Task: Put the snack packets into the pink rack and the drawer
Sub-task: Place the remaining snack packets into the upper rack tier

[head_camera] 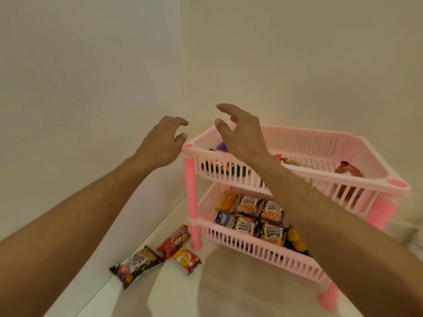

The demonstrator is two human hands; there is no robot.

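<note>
Plain cream walls meet in a corner just behind the hands; white surface below. I see both hands raised in mid-air, holding nothing.

Left hand: fingers loosely curled, claw-like, thumb apart from the fingertips, nothing betw. them. It hangs just left of the pink rack, near its front-left post but not touching.

Right hand: fingers bent & spread, thumb out, also empty. It hovers over the back-left corner of the rack's top tier; I can't tell if the wrist brushes the rim. Right forearm crosses in front of both tiers & hides part of what's inside.

Rack sits right of the left hand, under & right of the right hand. Top tier holds a few packets – a purple one just under the right hand, a red one far right. Lower tier is packed w/ salted peanut packets, plus an orange & a blue packet at their left.

Still outside, below the left hand, by the rack's front-left foot: a dark packet, a long red packet & a small orange-red packet, close together, red ones touching.

Open room: gap betw. the hands, bare surface in front of the rack & to the left.
</note>
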